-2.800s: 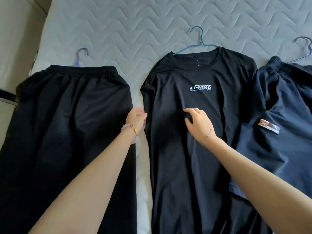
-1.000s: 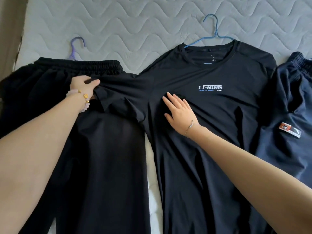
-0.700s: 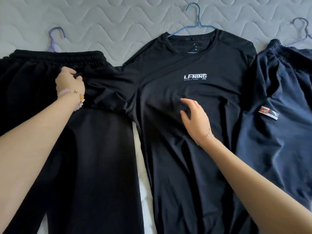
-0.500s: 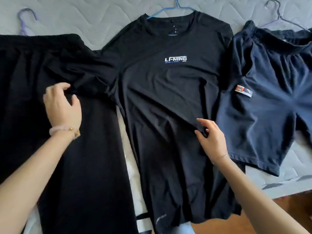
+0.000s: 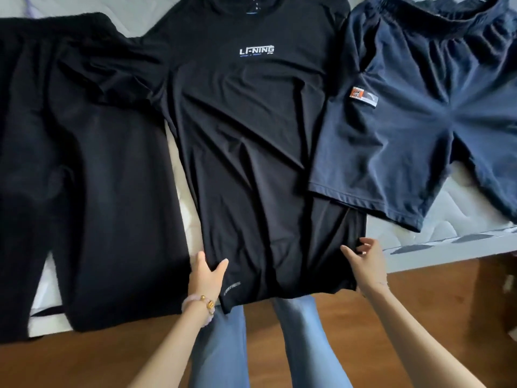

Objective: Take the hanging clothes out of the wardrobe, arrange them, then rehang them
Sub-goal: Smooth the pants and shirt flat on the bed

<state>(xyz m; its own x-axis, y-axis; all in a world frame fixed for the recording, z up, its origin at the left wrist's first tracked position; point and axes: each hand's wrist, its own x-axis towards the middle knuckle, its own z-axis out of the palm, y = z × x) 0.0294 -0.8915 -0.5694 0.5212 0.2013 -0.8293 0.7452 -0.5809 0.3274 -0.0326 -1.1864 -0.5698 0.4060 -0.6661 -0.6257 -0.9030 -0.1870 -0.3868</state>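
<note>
Pinched at hem by left hand (image 5: 205, 278) and right hand (image 5: 365, 264), T-shirt (image 5: 246, 130) lengthwise, collar away

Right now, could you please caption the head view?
Left hand and right hand grip the T-shirt at its hem, between trousers and shorts.

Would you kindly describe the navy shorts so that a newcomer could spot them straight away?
On the quilted mattress lie three garments side by side. The shorts are the rightmost, overlapping the black T-shirt. They alone are navy, not black, with an orange patch on one leg.
</note>
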